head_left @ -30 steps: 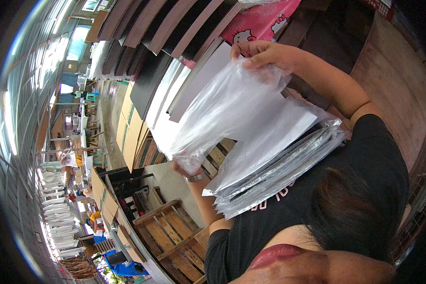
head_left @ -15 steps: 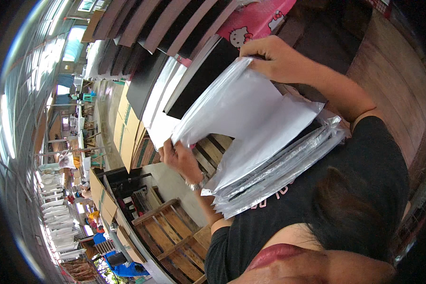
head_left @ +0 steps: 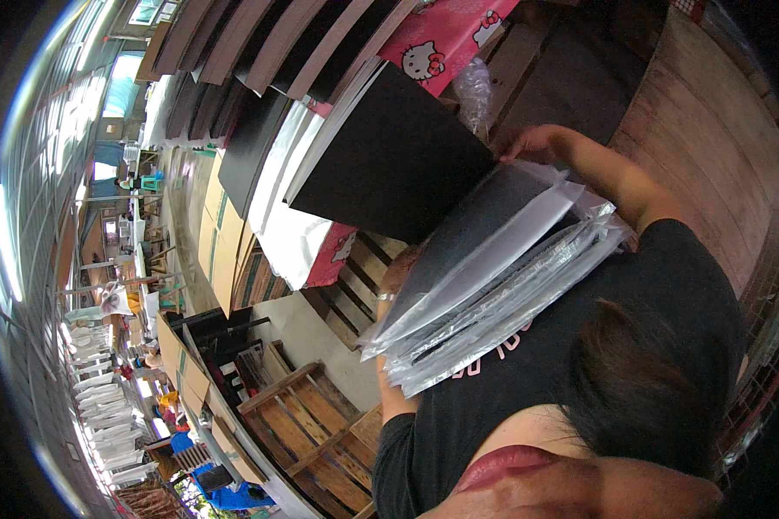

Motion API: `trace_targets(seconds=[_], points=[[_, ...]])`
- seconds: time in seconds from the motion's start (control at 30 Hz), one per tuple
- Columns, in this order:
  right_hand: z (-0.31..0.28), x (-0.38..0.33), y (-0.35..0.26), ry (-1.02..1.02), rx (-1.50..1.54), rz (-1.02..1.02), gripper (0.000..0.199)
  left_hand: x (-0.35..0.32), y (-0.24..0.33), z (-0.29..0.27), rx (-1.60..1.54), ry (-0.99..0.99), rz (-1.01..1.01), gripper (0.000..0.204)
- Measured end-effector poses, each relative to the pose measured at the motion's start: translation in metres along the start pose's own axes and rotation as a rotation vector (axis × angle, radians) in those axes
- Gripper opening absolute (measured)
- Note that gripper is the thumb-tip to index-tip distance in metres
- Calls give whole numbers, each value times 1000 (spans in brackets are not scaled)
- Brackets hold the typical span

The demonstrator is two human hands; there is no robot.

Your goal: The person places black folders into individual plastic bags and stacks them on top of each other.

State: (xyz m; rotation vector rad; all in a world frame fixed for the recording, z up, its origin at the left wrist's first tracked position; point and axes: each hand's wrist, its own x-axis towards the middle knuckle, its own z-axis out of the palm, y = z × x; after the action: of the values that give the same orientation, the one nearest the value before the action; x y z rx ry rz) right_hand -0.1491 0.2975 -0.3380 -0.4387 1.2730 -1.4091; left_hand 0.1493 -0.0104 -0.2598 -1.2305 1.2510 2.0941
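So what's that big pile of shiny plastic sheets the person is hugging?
The stack of sheets looks like flat grey and white boards in clear, crinkly plastic sleeves. It lies tilted against the person's black shirt. One hand touches its top edge; the other hand is mostly hidden behind its lower side, seemingly propping it. The plastic edges fan out unevenly.

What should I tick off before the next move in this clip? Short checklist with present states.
1. Right hand has a grip on the far corner of the stack of sleeved sheets: ok.
2. Left hand supports the stack's lower edge: cannot tell, as it is mostly hidden behind the stack.
3. The stack leans against the black shirt: ok.
4. Sheets squared up: not ok, as their edges fan out at the lower end.
5. Black board beyond is clear of the stack: cannot tell, as the two overlap in this view.
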Motion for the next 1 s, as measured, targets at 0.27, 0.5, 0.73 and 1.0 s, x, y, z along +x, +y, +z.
trace_targets(seconds=[0.27,0.5,0.73,1.0], points=[[-2,-1,-61,66,-719,160,45,8,-24,-39,533,1114,1203,34],[92,-68,-212,-158,-690,-505,33,-80,133,-54,1264,1054,1331,17],[140,-93,-268,-170,-775,-709,30,-104,241,-60,717,1039,1311,22],[156,-66,-291,47,-652,-996,20,-154,323,-74,450,1261,1493,27]])
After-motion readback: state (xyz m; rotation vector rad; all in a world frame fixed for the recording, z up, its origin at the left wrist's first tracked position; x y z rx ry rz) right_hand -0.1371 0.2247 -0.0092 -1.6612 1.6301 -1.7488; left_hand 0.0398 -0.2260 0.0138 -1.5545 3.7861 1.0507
